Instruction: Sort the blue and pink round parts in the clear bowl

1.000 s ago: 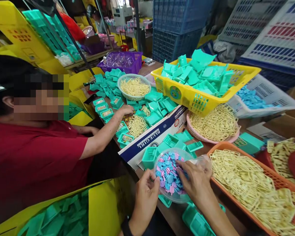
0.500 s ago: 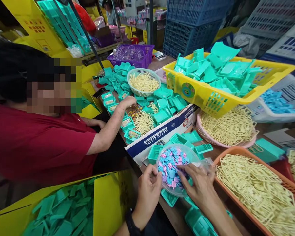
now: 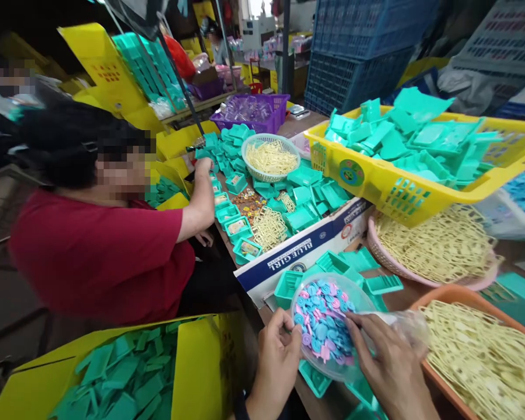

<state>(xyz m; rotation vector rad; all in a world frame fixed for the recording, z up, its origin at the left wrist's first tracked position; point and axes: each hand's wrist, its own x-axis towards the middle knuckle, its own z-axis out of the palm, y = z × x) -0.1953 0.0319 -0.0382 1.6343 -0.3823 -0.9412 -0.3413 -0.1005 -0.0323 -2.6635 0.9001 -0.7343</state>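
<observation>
A clear round bowl [image 3: 362,298] of small blue, pink and lilac plastic pieces [image 3: 321,326] stands in front of me. My left hand [image 3: 275,364] is at the bowl's left rim, thumb and fingers closed in a pinch; whatever may be between them is hidden. Over the bowl's right side reaches my right hand [image 3: 387,361], its fingertips closed on a small lilac piece just above the pile. A crumpled clear plastic bag [image 3: 409,329] lies beside that hand. Green plastic trays [image 3: 336,265] lie around and under the bowl.
A cardboard strip [image 3: 295,256] divides the table from a co-worker in a red shirt [image 3: 100,251]. To the right are an orange basket [image 3: 446,379] and a pink basket [image 3: 378,248] of cream pieces, below a yellow basket [image 3: 376,178]. A yellow box [image 3: 196,361] stands lower left.
My view has shifted, so the table appears lower and farther right. My right fingertips now show a lilac piece. The co-worker's hand has moved back to the far-left trays.
</observation>
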